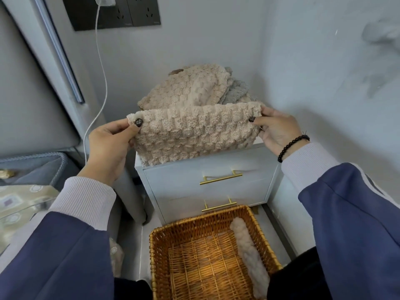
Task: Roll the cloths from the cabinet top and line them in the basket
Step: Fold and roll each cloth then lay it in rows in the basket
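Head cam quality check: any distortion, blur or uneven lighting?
Head view: wide-angle bending at the edges, sleeves stretched; soft smudge on the right wall; warm light pools on the basket floor; the held cloth and both hands, left, right, are sharp.

The beige cloth point(190, 135) is thick, nubby fleece with a ribbed, matt pile, as is the rolled beige cloth point(249, 256) in the woven wicker basket point(158, 256), whose honey-brown cane looks glossy. The white cabinet point(177, 182) below is smooth, with brushed brass handles point(220, 177).
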